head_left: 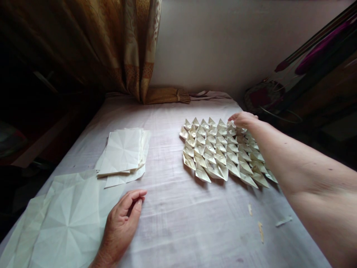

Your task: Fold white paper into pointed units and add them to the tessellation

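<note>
Many small folded paper boats [209, 149] stand close together in rows on the right half of the cloth-covered table. My right hand [242, 119] reaches over to their far edge, its fingers bent down onto a paper boat [231, 126] in the back row; the fingertips are partly hidden. My left hand [122, 220] rests near the front left, curled with thumb and forefinger close together and nothing visible in it. Beside it lie large creased paper sheets [67, 219]. Beyond them sits a stack of smaller creased paper sheets [122, 149].
A pale sheet [167, 208] covers the table. Small scraps [260, 232] lie at the front right, near my right forearm. A gold curtain [139, 48] hangs down onto the far edge, against a wall [212, 48]. A round bag [262, 95] is beyond the right corner.
</note>
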The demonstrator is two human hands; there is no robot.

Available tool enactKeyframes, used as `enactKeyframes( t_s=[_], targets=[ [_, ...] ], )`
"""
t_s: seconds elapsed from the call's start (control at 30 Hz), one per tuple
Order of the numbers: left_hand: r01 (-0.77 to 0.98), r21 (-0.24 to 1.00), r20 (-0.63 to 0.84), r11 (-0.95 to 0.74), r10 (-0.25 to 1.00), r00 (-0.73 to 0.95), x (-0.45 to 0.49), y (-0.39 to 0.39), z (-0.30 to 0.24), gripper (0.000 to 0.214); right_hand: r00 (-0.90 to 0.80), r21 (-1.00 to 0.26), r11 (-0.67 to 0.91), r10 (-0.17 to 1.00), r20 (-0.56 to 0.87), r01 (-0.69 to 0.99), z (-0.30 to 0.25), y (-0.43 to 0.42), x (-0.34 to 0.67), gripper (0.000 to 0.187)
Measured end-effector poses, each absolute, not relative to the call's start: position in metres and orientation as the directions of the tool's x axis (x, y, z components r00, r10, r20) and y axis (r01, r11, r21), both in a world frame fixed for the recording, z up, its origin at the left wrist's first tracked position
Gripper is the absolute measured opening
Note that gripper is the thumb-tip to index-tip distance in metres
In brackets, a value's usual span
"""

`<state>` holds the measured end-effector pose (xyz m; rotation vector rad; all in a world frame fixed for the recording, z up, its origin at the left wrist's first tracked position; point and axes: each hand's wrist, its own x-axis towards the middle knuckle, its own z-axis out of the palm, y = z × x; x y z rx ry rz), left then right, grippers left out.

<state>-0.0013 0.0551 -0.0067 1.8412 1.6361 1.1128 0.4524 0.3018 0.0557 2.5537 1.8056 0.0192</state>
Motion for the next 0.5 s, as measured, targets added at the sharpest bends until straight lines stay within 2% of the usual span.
enactKeyframes(
  t_s=[0.1, 0.2, 0.37, 0.5],
  targets=[
    [0.607, 0.765, 0.285, -0.214, 0.958, -0.021, -0.001, 0.055, -0.008, 0.02, 0.385, 0.049, -0.383, 0.908, -0.166, 0.923, 0.059, 0.301, 0.448, 0.033],
    [0.609, 0.762, 0.294, -0.221, 0.955, -0.022, -0.002, 0.055, -0.009, 0.02, 0.396, 0.054, -0.394, 0.894, -0.212, 0.918, 0.062, 0.299, 0.444, 0.033],
    [0.607, 0.767, 0.274, -0.207, 0.961, -0.019, -0.002, 0.054, -0.01, 0.021, 0.387, 0.008, -0.39, 0.91, -0.151, 0.921, 0.065, 0.294, 0.441, 0.028],
    [0.587, 0.784, 0.263, -0.2, 0.965, -0.023, -0.001, 0.055, -0.009, 0.021, 0.312, -0.082, -0.31, 0.95, 0.02, 0.947, 0.065, 0.287, 0.431, 0.027]
  ],
)
